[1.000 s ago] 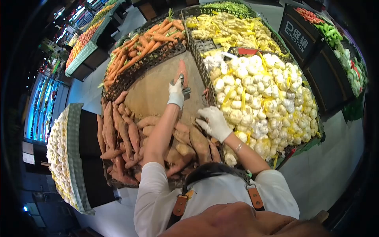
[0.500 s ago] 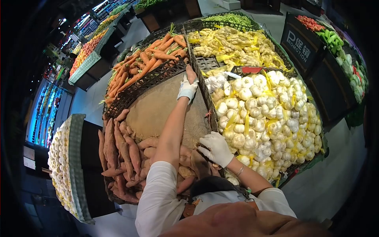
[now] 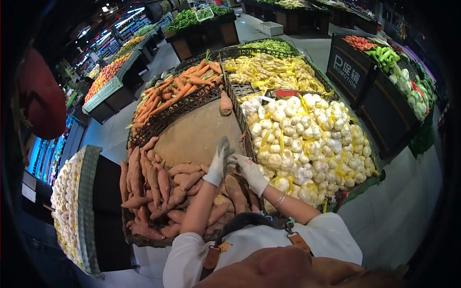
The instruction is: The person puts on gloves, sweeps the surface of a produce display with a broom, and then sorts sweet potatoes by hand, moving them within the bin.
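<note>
Both of my hands wear pale gloves with greyed fingers and are close together over the near edge of a bare brown board [image 3: 192,129]. My left hand [image 3: 218,162] is held edge-on, its fingers stretched out and holding nothing. Beside it, my right hand [image 3: 249,174] points its fingers toward the left one, fingertips right at it, with no item showing in them. A single sweet potato [image 3: 225,104] stands at the board's far right corner, against the black crate divider. Just below my hands lies a large sweet potato [image 3: 236,192], part of the heap of sweet potatoes [image 3: 163,185].
Carrots [image 3: 180,91] fill a black crate beyond the board. Bagged garlic [image 3: 297,139] is heaped on the right, with ginger [image 3: 269,69] behind it. A promotion stand [image 3: 348,77] is farther right; another garlic stand [image 3: 67,206] is at left. A blurred reddish shape [image 3: 43,96] hangs at upper left.
My left hand has let go of the sweet potato at the far corner and drawn back toward me. My right hand has moved slightly left to meet it, and its dark item no longer shows.
</note>
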Tool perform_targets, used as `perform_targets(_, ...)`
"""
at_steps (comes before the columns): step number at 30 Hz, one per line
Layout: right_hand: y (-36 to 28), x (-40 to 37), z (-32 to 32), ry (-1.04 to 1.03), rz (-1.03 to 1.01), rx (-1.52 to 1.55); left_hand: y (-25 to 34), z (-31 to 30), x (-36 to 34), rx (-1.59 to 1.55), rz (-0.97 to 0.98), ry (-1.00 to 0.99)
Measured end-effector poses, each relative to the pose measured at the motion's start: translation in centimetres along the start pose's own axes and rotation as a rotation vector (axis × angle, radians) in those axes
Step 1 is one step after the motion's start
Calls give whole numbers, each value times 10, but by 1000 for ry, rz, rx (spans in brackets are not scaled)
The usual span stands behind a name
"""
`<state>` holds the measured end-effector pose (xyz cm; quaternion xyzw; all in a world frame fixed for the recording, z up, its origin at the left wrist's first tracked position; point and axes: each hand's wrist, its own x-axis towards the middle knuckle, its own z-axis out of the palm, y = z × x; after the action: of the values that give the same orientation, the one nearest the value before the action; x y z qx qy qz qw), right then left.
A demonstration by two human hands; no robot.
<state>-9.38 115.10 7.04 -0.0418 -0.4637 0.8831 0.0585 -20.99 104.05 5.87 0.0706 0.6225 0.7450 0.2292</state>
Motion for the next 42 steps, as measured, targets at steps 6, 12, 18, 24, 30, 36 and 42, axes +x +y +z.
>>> perform_targets(6,21,-38,22,-117,391,246,-22,3,-101,-32,23,81)
perform_targets(12,4,-83,30,-275,280,341,-82,-10,-141,-683,27,-91)
perform_targets(18,-33,-97,53,-233,139,588,-18,71,-206,-1063,-264,-174)
perform_targets(24,-58,-107,63,-234,105,471,-36,101,-206,-722,-176,3)
perform_targets(30,-68,-69,42,-189,137,363,-10,62,-189,572,162,-207)
perform_targets(36,-65,-58,25,-91,93,25,16,-74,-146,1629,417,580)
perform_targets(42,-23,-57,22,-104,245,-146,-1,-130,-133,1615,63,591)
